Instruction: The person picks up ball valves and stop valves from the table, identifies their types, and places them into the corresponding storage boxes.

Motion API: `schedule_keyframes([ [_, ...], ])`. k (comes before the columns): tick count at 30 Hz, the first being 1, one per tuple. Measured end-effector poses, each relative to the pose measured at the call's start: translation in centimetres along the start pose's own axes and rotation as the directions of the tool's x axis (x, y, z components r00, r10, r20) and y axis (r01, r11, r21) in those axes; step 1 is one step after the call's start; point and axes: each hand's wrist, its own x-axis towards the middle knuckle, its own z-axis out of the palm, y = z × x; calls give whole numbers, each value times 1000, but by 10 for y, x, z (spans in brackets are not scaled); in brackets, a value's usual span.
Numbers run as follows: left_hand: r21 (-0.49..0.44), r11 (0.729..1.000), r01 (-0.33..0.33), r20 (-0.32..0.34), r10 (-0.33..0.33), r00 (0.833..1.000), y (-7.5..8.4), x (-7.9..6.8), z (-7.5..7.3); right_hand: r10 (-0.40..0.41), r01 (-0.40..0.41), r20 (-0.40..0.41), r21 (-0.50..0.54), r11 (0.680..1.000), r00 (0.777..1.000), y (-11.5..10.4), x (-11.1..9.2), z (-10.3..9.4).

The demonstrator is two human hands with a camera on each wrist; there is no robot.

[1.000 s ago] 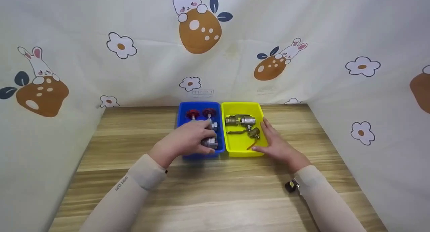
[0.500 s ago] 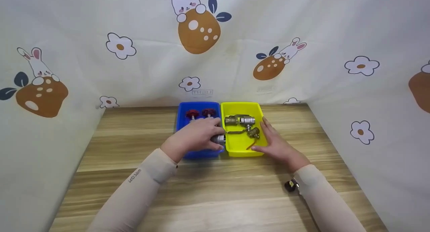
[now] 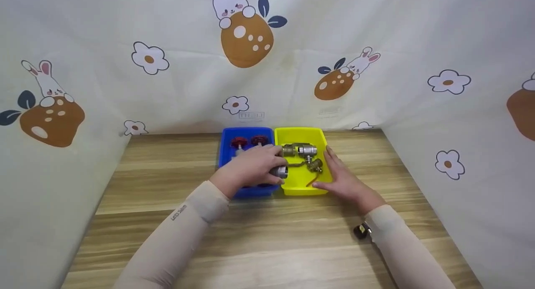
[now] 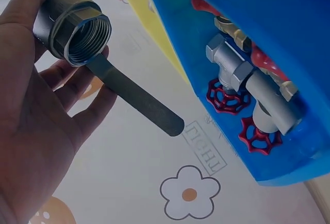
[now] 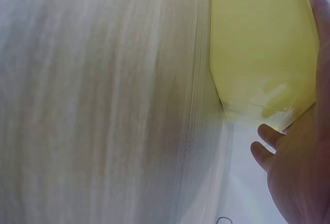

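My left hand [image 3: 253, 165] grips a metal ball valve [image 3: 281, 172] above the line where a blue bin [image 3: 228, 135] and a yellow bin [image 3: 297, 185] meet. In the left wrist view the valve's threaded opening and long flat lever [image 4: 139, 100] show below the thumb and fingers. My right hand [image 3: 345, 181] lies along the right side of the yellow bin, thumb near the front corner, fingers extended up the outer wall. Inside the yellow bin are a brass valve [image 3: 288, 150], a silver valve [image 3: 308, 150] and a smaller brass valve [image 3: 314, 165].
The blue bin holds a silver valve [image 4: 227, 62] and a grey valve [image 4: 273, 100] with red handwheels, plus red-handled brass valves [image 4: 233, 32] beside them. Both bins stand side by side on a wood-grain table [image 3: 267, 239]. A patterned curtain [image 3: 184, 92] hangs behind the table.
My left hand has carried the ball valve rightward, from over the blue bin to the yellow bin's left edge. My right hand has stayed at the yellow bin.
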Motion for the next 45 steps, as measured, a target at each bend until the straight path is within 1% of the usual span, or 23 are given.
schedule_keyframes([
  [8,44,998,-34,-4,34,999,4,18,-1,-18,18,-7,5,1000,1000,1,1,1],
  [14,69,997,-23,25,21,999,9,29,-1,-13,13,-12,12,1000,1000,1,1,0],
  [17,68,997,-20,41,17,999,11,32,-1,-21,21,-11,11,1000,1000,0,0,0],
  [23,82,996,-45,37,42,998,12,40,3,-13,13,-12,16,1000,1000,0,0,0],
  [28,88,995,-40,51,36,998,15,47,5,-18,18,-11,15,1000,1000,1,1,0],
  [38,147,988,-53,64,44,997,19,63,6,-28,29,-19,30,999,999,3,1,1],
  [45,140,988,-61,85,49,995,22,71,7,-26,26,-9,17,1000,1000,1,0,0],
])
